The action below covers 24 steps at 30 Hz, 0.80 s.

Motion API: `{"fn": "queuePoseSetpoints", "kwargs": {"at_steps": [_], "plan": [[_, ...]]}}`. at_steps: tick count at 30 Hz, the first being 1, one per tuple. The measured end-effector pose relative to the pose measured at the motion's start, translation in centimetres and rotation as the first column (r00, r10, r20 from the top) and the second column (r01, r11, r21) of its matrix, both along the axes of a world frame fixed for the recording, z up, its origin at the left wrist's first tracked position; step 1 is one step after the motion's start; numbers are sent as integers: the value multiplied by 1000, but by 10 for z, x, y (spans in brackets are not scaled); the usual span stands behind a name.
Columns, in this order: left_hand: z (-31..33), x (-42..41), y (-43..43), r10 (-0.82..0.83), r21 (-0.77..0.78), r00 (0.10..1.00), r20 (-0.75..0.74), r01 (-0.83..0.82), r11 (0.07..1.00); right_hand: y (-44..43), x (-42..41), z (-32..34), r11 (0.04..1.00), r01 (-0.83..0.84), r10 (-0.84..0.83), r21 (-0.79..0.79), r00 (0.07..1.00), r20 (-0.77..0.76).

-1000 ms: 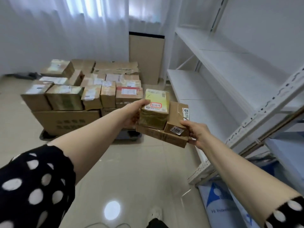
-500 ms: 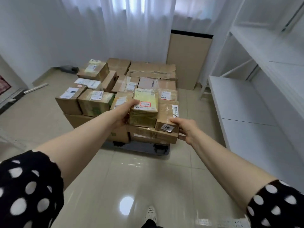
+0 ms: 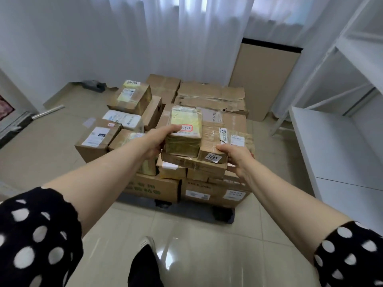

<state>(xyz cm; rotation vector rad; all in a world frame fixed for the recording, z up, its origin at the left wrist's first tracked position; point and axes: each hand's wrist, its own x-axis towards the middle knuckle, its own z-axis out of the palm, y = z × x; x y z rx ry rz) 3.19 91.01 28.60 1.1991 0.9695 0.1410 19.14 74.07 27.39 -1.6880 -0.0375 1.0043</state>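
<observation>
Grip left [image 3: 154,141]: curled round glossy yellow-taped box [image 3: 185,144] | grip right [image 3: 236,160]: clasping flat brown cardboard carton [image 3: 193,165]

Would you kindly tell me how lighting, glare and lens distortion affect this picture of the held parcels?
Head view: daylight through the curtain blows out at the top; a bright glare patch sits on the glossy floor tiles near the feet; the wide lens bows the shelving at right; the held parcels are sharp, the 1205 sticker readable.
</observation>
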Motion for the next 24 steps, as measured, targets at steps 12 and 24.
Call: {"fn": "queuePoseSetpoints", "kwargs": {"at_steps": [12, 24], "plan": [[18, 46, 207, -166, 25, 985, -47, 167, 986, 209, 32, 0, 997, 70, -68, -15, 993, 93], [-45, 111, 310, -32, -32, 992, -119, 28, 999, 329, 108, -65, 1000, -1, 1, 4, 1000, -11]]}}
